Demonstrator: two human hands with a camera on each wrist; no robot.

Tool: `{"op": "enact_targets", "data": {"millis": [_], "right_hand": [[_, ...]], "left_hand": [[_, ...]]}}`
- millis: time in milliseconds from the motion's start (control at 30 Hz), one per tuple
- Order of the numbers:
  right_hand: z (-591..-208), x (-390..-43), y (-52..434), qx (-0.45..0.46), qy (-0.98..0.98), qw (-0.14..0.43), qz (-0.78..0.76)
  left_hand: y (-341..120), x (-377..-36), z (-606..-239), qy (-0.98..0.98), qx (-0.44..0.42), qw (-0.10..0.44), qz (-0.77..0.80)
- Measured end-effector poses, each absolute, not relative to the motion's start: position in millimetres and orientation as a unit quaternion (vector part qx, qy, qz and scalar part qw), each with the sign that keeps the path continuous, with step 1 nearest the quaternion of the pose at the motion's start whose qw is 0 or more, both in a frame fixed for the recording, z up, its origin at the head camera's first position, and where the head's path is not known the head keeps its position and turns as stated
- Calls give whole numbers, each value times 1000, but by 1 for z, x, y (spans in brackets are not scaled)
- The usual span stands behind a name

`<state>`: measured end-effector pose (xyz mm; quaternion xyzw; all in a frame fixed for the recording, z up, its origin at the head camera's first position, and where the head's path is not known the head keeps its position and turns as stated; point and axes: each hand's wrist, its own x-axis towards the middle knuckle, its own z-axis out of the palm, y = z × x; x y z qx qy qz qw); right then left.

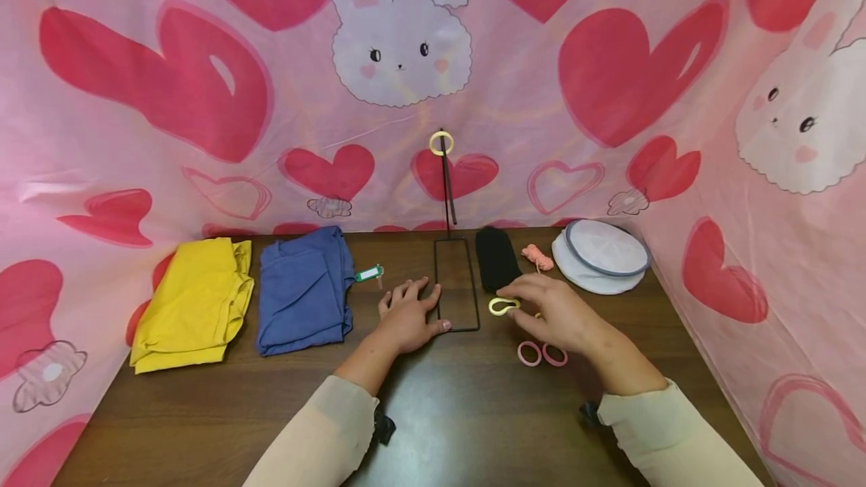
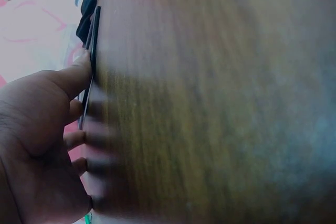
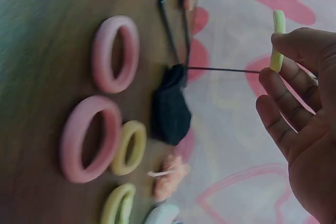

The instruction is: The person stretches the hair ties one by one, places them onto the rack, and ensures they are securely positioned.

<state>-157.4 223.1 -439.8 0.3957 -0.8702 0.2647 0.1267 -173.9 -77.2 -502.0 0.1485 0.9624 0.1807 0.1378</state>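
Observation:
My left hand (image 1: 413, 308) lies flat on the brown table, its thumb against the rectangular base of a black wire stand (image 1: 456, 284). In the left wrist view the thumb of that hand (image 2: 50, 140) touches the wire base (image 2: 94, 35). My right hand (image 1: 519, 303) pinches a yellow hair ring (image 1: 501, 306) just right of the base. The right wrist view shows the hand (image 3: 278, 59) holding this ring (image 3: 278, 24) edge-on, above the table. Another yellow ring (image 1: 441, 143) hangs at the top of the stand's upright rod. Two pink rings (image 1: 541, 354) lie beside my right wrist.
A black cloth (image 1: 497, 258), a peach hair tie (image 1: 537, 255) and a white round mesh pouch (image 1: 601, 254) lie at the back right. Folded yellow cloth (image 1: 192, 303), blue cloth (image 1: 306, 288) and a green tag (image 1: 369, 273) lie left. More yellow rings (image 3: 130, 147) lie near the pink ones (image 3: 90, 137).

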Motion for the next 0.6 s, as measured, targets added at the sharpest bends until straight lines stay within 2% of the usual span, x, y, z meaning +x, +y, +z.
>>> {"op": "enact_targets", "data": {"millis": [600], "right_hand": [[-379, -152, 190, 434, -816, 218, 313]], "left_hand": [[-76, -175, -501, 963, 142, 143, 178]]}}
